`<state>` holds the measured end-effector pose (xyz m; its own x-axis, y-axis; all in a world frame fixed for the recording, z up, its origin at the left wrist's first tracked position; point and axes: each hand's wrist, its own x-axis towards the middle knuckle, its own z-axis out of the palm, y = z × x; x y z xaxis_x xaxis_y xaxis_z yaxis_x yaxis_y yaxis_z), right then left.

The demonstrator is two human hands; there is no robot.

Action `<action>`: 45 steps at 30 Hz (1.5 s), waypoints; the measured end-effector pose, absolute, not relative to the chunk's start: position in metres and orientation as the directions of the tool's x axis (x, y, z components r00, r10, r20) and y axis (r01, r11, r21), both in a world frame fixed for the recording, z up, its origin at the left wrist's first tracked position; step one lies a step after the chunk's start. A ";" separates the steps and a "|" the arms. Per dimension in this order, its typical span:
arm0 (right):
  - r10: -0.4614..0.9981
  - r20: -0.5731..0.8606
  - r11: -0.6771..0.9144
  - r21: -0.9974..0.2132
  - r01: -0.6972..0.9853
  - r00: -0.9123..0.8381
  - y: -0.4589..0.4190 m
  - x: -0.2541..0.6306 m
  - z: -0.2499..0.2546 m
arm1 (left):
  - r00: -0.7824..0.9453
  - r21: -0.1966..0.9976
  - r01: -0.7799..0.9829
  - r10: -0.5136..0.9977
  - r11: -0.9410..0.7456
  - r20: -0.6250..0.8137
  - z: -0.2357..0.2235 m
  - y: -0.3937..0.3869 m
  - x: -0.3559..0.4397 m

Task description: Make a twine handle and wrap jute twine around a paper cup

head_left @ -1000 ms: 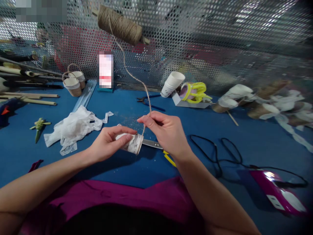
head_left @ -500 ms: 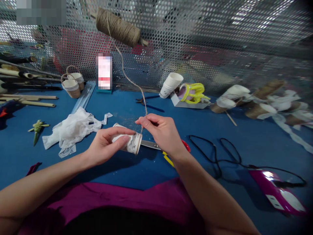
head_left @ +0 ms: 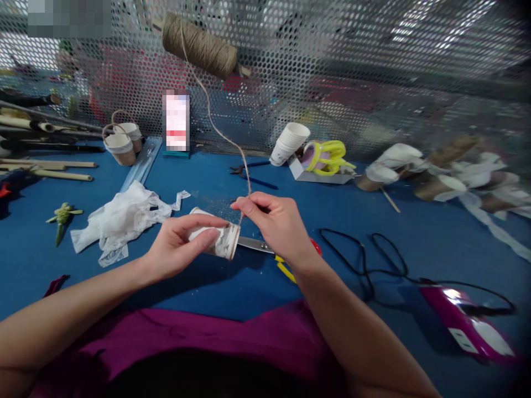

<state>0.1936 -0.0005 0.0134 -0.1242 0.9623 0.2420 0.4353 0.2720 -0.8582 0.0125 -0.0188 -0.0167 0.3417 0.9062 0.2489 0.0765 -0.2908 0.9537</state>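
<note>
My left hand (head_left: 182,243) is closed round a small white paper cup (head_left: 224,243) with grey marks, tipped on its side so its base end faces right. Twine (head_left: 245,160) runs along the rim of that end. Between thumb and forefinger, my right hand (head_left: 276,224) pinches the same twine just above the cup. From there the strand climbs in a loose curve to a brown spool (head_left: 199,44) hung on the mesh. Scissors (head_left: 257,244) with red and yellow handles lie on the table, partly under my right hand.
White lace (head_left: 124,218) lies crumpled at left, near two small handled cups (head_left: 120,146). Stacked paper cups (head_left: 290,141), pliers (head_left: 253,174) and a box with yellow tape rolls (head_left: 326,157) stand along the mesh (head_left: 352,55). A black cord (head_left: 365,260) trails to a magenta device (head_left: 464,320).
Hardly anything differs: both hands keep their hold on the cup and the twine. The whole view has shifted very slightly.
</note>
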 end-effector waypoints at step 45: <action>0.973 0.113 0.191 -0.884 0.426 -0.202 0.000 0.187 0.004 | 0.309 0.835 0.148 0.827 -0.529 0.469 -0.011 -0.019 0.010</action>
<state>0.1873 -0.0004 0.0041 -0.2021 0.9728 0.1129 0.4265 0.1912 -0.8841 0.0102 -0.0194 -0.0108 0.3091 0.8272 0.4693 0.1484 -0.5294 0.8353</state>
